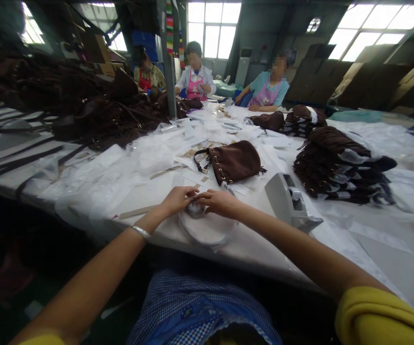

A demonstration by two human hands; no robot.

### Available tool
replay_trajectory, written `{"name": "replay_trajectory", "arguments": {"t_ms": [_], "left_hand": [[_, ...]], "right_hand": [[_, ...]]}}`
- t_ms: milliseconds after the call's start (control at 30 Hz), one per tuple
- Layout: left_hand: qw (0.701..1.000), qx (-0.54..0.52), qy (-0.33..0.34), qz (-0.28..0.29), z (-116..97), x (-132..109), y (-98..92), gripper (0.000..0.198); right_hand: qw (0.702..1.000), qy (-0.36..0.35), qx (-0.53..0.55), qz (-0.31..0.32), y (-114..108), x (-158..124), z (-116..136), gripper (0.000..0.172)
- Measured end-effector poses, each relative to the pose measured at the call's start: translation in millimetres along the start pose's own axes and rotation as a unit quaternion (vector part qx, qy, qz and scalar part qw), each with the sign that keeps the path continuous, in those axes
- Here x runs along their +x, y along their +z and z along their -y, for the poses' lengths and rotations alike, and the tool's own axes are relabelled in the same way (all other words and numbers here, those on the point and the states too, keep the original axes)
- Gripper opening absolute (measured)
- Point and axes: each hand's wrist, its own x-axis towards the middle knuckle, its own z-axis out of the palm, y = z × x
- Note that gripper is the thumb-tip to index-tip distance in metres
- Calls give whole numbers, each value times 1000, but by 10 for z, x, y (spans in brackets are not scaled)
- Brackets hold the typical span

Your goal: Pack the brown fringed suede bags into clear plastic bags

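At the table's front edge, my left hand (pixel 178 198) and my right hand (pixel 222 202) meet with fingertips pinched together. Between and below them is a crumpled grey, clear-plastic-wrapped bundle (pixel 195 209), gripped by both hands. From it a pale grey loop (pixel 189 233), seemingly a strap in plastic film, curves round on the white tabletop. What exactly lies under the fingertips is hidden. Just beyond my hands, a dark brown drawstring bag (pixel 236 162) lies on its side, with gold eyelets and a short buckled strap. A grey tape-dispenser-like device (pixel 289 197) stands right of my right hand.
Stacked brown fringed bags (pixel 336 165) sit at the right. A large heap of brown bags (pixel 99 112) with trailing straps covers the left. Loose plastic sheets (pixel 95 184) litter the table (pixel 260 249). A metal post (pixel 171 72) rises beyond; several co-workers (pixel 195 79) sit behind.
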Motion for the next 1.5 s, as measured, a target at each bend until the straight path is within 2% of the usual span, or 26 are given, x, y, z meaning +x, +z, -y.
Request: {"name": "replay_trajectory", "arguments": {"t_ms": [67, 133, 300, 400, 500, 600, 700, 800, 900, 1000, 1100, 1200, 1333, 1400, 1500], "left_hand": [[1000, -6, 16, 16, -15, 40, -10, 32], [1000, 3, 9, 1, -34, 23, -5, 30], [991, 59, -68, -97, -36, -257, 30, 26], [987, 64, -102, -110, -14, -413, 59, 30], [987, 53, -109, -104, 11, -442, 78, 32], [992, 36, -88, -79, 34, -367, 51, 28], [997, 20, -58, -47, 42, -237, -15, 35], [1000, 6, -26, -15, 29, -117, -68, 41], [999, 12, -22, -25, -6, -116, -65, 33], [996, 39, -46, -69, -47, -272, -7, 30], [990, 77, -66, -95, -84, -454, 67, 34], [987, 108, -79, -92, -93, -509, 104, 32], [992, 96, -58, -53, -48, -401, 76, 28], [995, 83, -34, -32, -21, -330, 50, 28], [998, 59, 0, 2, 8, -248, 14, 33]], "right_hand": [[999, -7, -30, 28, -38, -24, -26, 22], [996, 10, -69, 48, -25, -13, 22, 13], [989, 99, -98, 39, 89, 99, 279, 25], [986, 146, -74, 17, 168, 183, 395, 30], [984, 170, -47, -6, 237, 231, 422, 29], [993, 118, -7, -11, 205, 188, 332, 28], [999, 39, -9, 8, 60, 77, 190, 35], [997, -2, -56, 59, -50, 3, 140, 22], [993, 51, -81, 76, -1, 21, 226, 15], [988, 128, -80, 42, 152, 98, 350, 26], [985, 159, -60, 11, 269, 187, 425, 33], [991, 132, -15, 4, 253, 231, 410, 27], [998, 12, 62, 27, 48, 153, 254, 23], [998, -32, 36, 41, -63, 86, 168, 26], [992, -71, -32, 98, -161, 31, 112, 21]]}}
